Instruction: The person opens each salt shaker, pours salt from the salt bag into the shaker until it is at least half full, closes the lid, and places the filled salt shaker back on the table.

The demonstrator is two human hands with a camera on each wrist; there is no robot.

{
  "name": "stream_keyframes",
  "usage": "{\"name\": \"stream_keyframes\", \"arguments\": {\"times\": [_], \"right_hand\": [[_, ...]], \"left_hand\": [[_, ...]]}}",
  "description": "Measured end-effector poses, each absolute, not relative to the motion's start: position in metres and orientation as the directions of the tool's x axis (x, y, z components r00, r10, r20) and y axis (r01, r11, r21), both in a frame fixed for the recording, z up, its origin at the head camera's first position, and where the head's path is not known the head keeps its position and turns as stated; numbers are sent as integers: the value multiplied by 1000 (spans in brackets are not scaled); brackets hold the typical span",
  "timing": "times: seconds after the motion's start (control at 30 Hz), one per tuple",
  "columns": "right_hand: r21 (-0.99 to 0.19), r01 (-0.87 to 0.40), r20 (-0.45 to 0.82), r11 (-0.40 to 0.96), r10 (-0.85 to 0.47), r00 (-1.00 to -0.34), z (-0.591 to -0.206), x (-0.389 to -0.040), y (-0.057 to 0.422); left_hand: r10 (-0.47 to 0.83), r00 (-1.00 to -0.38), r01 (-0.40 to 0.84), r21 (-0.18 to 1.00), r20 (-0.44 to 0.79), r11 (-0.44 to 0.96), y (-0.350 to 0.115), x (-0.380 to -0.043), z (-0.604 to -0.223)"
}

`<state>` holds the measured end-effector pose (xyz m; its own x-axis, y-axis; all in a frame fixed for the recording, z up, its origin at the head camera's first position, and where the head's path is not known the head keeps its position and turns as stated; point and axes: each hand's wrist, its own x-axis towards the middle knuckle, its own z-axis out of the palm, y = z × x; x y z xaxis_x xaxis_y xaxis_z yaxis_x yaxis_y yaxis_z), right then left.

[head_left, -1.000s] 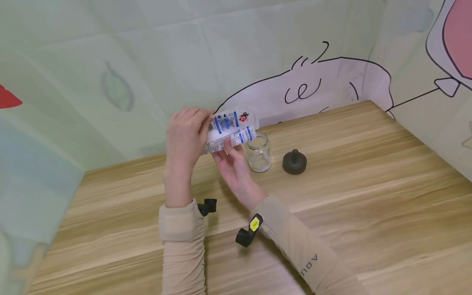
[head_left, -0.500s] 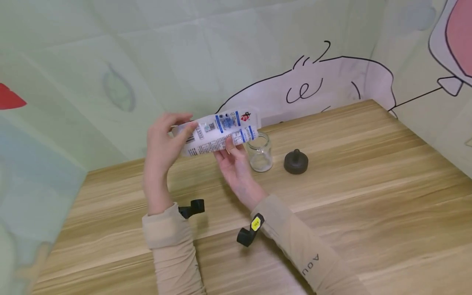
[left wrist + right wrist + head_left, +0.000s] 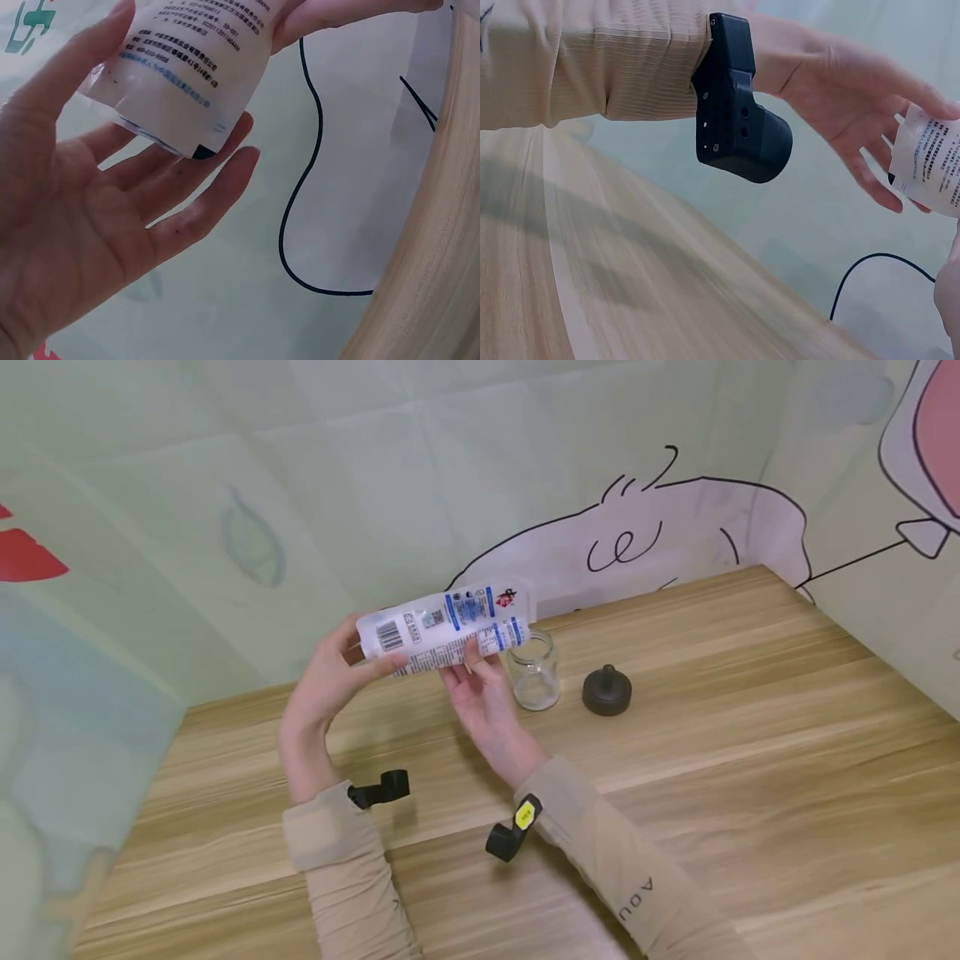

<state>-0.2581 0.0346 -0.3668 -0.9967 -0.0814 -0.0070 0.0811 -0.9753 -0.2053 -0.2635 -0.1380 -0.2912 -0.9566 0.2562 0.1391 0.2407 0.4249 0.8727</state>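
Observation:
A white plastic bag with blue print, a barcode and a red logo lies slantwise in the air above the table. My left hand holds its left end, thumb in front and fingers behind; in the left wrist view those fingers spread under the bag's bottom end. My right hand grips the bag nearer its right end, thumb across the printed face. Just behind the right hand stands an open glass jar, its rim partly overlapped by the bag in the head view.
A dark round lid with a knob lies right of the jar on the wooden table. A printed cloth wall rises behind the table's far edge. Black camera mounts sit on both wrists.
My left hand has slid left along the bag to its end, from back-of-hand up to thumb in front, uncovering the barcode. The right hand keeps its hold; jar and lid stay put.

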Motion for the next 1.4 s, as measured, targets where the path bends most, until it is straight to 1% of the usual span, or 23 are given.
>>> {"name": "stream_keyframes", "arguments": {"times": [0.17, 0.43, 0.8, 1.03, 1.4], "right_hand": [[-204, 84, -13, -975, -83, -996, -367, -258, 35], [-198, 92, 1, -976, -94, -996, -366, -257, 33], [-166, 96, 34, -981, -103, -994, -366, -258, 33], [-167, 85, 18, -982, -89, -996, -366, -258, 33], [-176, 78, -3, -981, -78, -997, -366, -259, 33]], "left_hand": [[247, -963, 203, 898, 111, 391, -137, -264, -293], [195, -969, 222, 884, 152, 411, -137, -262, -291], [170, -972, 215, 916, 165, 340, -134, -263, -289], [151, -969, 231, 933, 195, 276, -130, -264, -288], [148, -970, 226, 940, 193, 255, -129, -265, -288]]}}
